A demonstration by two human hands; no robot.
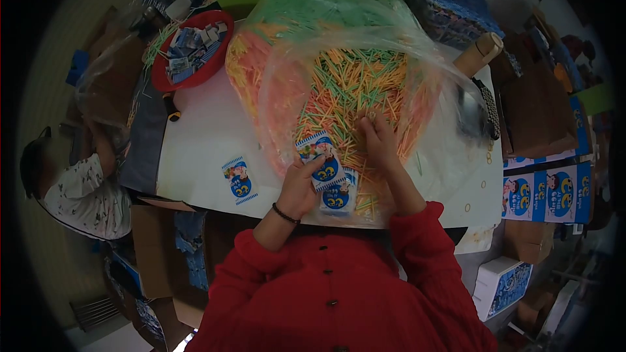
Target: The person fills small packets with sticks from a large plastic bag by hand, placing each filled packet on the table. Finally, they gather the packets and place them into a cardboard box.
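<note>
My left hand [298,189] is closed on a blue-and-white printed packet [324,163], with the thumb across its front. Just below lies another such packet [335,201], partly covered by the held one. My right hand [379,138] reaches among thin coloured sticks [355,85] in green, orange, yellow and pink. Its fingers are drawn together, and whatever they grip is too small to make out. The sticks spill from a large clear plastic bag [280,107] that lies open towards me. A third packet [240,180] lies flat on the white table at left.
A red basin [225,42] with packets stands at the table's [189,156] back left, near a black-and-yellow handled tool [171,107]. At right are a bottle-like container [479,54] and printed cartons [548,194]. Another person [85,189] sits at far left.
</note>
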